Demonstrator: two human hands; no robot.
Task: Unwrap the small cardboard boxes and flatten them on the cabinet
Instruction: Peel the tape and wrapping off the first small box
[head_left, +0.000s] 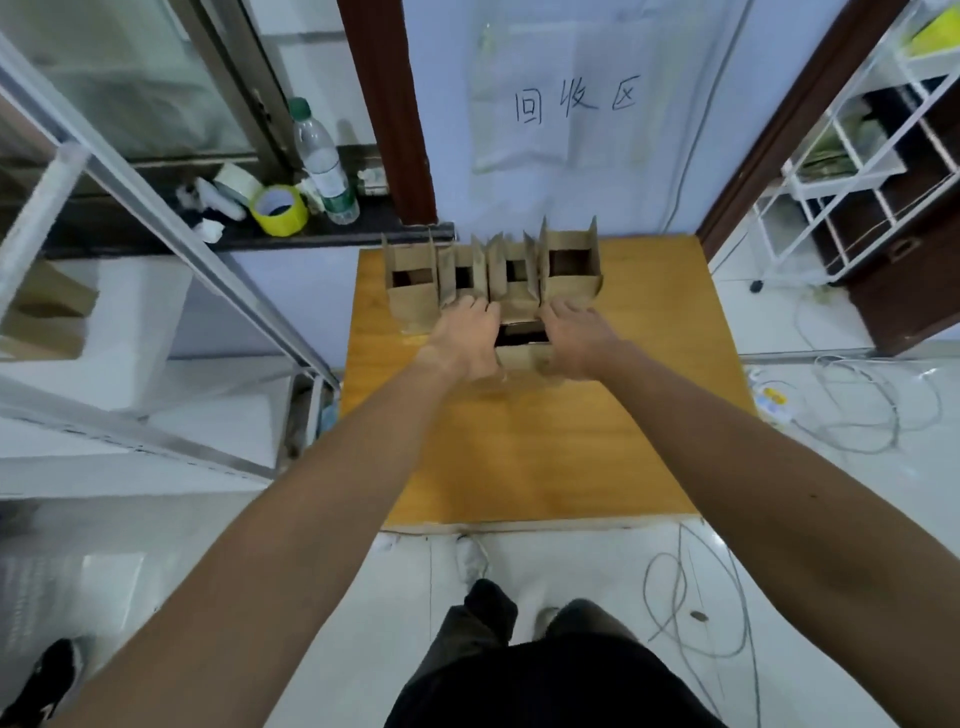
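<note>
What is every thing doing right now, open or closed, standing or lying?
Front box: open, not flattened, between both hands.
Four back boxes: open, flaps up, standing in a row.
Left hand: on the front box's left side, grip unclear.
Right hand: on its right side, grip unclear.
Water bottle: upright, cap on.

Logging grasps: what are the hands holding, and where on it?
The left hand and right hand grip the front cardboard box by its opposite sides.

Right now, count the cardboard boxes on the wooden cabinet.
5. Four stand in a row at the back: leftmost box, second box, third box, rightmost box. The fifth box sits in front, between left hand and right hand. Others may be hidden.
</note>
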